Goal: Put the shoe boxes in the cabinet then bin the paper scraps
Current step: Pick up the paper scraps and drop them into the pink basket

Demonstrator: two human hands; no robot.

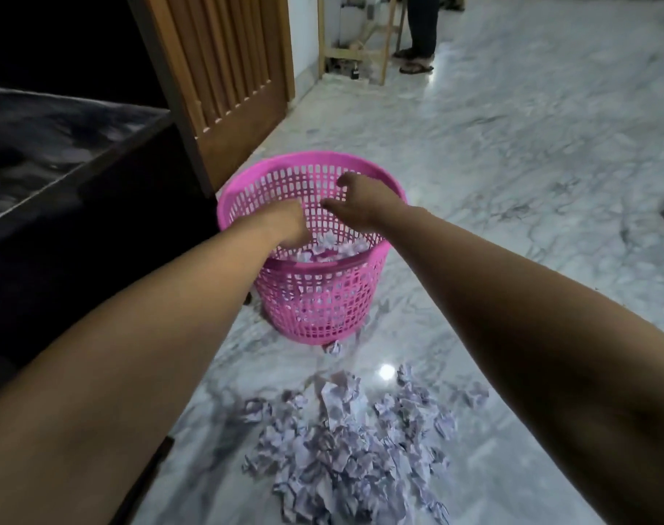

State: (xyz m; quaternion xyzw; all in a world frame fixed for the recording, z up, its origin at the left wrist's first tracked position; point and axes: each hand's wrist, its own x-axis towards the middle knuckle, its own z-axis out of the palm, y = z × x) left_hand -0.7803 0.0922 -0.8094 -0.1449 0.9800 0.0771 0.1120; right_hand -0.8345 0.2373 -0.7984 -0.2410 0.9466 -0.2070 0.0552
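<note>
Both your hands are over the one pink basket (322, 297), center frame. It's a round plastic lattice bin standing upright on the marble floor (512, 164), with crumpled paper already inside. Your left hand (288, 225) dips below the rim, fingers curled down toward the scraps in the bin; can't tell if it grips any. Your right hand (360, 200) hovers over the opening, fingers spread, holding nothing. The paper scraps (345, 445) are white-lilac crumpled wads in one loose pile on the floor, lower center, too many to count. One stray wad (334, 348) lies at the basket's base.
</note>
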